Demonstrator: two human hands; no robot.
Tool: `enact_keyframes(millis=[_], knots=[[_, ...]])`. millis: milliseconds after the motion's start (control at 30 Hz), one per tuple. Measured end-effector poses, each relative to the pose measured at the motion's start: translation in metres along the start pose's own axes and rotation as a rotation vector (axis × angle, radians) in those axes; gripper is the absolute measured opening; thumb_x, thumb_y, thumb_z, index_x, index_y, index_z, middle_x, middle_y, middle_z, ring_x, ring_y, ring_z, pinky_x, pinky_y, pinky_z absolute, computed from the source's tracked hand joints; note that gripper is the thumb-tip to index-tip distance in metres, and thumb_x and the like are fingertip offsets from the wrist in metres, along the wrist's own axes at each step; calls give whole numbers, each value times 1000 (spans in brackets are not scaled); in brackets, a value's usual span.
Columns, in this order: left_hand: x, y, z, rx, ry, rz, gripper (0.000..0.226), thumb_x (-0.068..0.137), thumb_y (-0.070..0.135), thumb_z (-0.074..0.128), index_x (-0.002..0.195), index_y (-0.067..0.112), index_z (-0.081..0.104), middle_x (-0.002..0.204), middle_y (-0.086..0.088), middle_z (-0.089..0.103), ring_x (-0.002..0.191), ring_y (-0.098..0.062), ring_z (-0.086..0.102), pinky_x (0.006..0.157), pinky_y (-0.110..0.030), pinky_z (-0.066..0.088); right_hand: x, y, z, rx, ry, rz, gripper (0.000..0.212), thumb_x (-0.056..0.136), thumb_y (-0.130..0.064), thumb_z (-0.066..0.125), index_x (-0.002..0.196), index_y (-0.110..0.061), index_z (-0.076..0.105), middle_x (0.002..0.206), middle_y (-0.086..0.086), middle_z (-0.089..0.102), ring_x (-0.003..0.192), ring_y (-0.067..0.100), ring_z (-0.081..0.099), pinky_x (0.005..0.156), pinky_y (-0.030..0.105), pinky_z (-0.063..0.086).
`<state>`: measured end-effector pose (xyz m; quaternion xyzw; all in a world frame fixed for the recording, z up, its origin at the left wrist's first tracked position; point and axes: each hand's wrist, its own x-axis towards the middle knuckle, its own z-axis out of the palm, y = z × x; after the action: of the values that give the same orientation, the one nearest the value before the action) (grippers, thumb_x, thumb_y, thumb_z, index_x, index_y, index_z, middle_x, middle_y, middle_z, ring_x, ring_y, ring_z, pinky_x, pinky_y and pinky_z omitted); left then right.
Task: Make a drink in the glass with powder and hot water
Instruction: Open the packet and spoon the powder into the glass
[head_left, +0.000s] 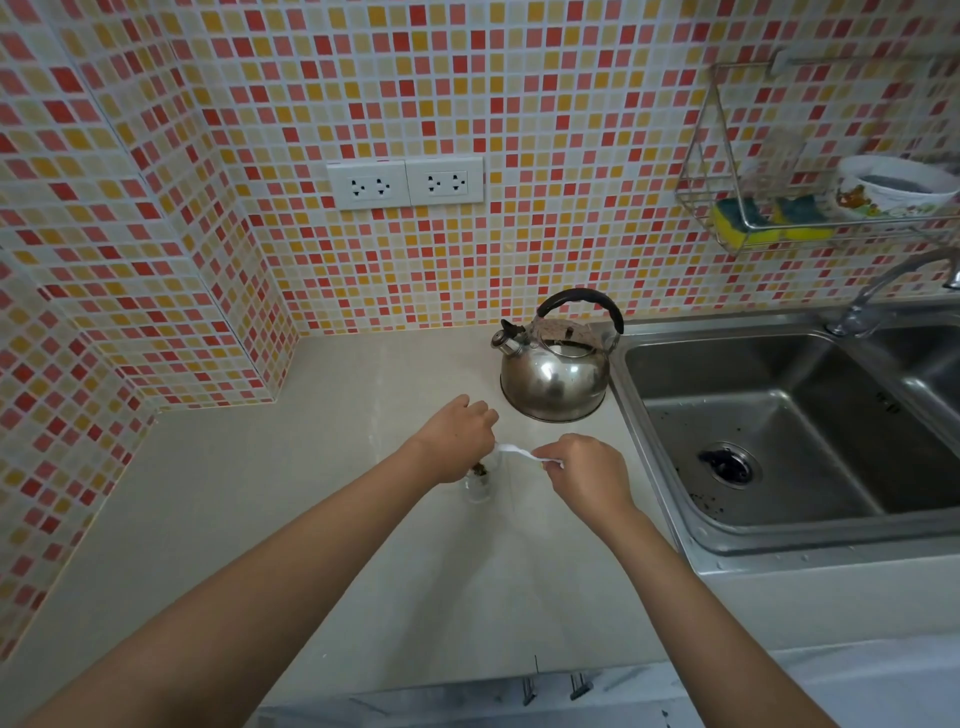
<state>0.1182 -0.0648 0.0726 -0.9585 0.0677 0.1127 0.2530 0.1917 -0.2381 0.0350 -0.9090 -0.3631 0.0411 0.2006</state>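
Observation:
A small clear glass stands on the pale counter, with something dark and greenish near its rim. My left hand is curled over the glass top and hides most of it; what it pinches I cannot make out. My right hand, just right of the glass, holds a white plastic spoon by its handle, the spoon reaching toward the glass rim. A steel kettle with a black handle sits behind the glass, near the sink.
A steel sink with a drain lies to the right, its tap at the back. A wire rack on the tiled wall holds sponges and a bowl. Two wall sockets sit above the counter.

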Motion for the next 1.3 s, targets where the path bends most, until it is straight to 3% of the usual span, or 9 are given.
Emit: enact_keyframes(millis=[267, 400, 900, 1067, 1167, 1300], knots=[[10, 11, -10, 155, -56, 62, 22, 86, 13, 65, 108, 9, 67, 110, -8, 61, 102, -24, 55, 79, -31, 32, 0, -2, 0, -102, 23, -80, 33, 90, -13, 54, 112, -31, 70, 91, 4, 69, 87, 24, 63, 65, 32, 47], [10, 8, -10, 153, -65, 54, 19, 87, 11, 62, 106, 11, 66, 108, -7, 62, 100, -24, 56, 74, -31, 27, 0, -2, 0, -115, 23, -100, 33, 92, -14, 53, 116, -31, 68, 93, 4, 69, 90, 23, 62, 64, 29, 42], [9, -6, 0, 76, -35, 39, 20, 87, 14, 63, 106, 12, 68, 102, -7, 62, 93, -23, 57, 72, -30, 33, -1, -4, -2, -94, 34, -97, 33, 92, -13, 53, 116, -30, 68, 94, 4, 68, 93, 21, 60, 63, 26, 34], [6, -13, 8, -75, 30, -43, 28, 84, 21, 64, 111, 16, 67, 102, -5, 61, 92, -21, 55, 71, -30, 32, -2, -7, -4, 6, 1, -4, 25, 89, -13, 56, 99, -25, 75, 84, 7, 70, 81, 26, 64, 61, 33, 48], [2, -17, 15, -182, 55, -75, 32, 83, 29, 65, 113, 19, 66, 101, -4, 60, 90, -19, 55, 71, -28, 32, -1, -8, -4, 101, -34, 94, 20, 88, -14, 56, 83, -19, 75, 74, 8, 70, 70, 29, 64, 52, 27, 41], [1, -19, 18, -256, 85, -94, 32, 82, 35, 64, 111, 22, 65, 101, -2, 59, 89, -18, 54, 69, -27, 30, 1, -11, -4, 239, -65, 183, 22, 86, -14, 57, 87, -22, 77, 77, 8, 73, 74, 29, 66, 57, 27, 41]])
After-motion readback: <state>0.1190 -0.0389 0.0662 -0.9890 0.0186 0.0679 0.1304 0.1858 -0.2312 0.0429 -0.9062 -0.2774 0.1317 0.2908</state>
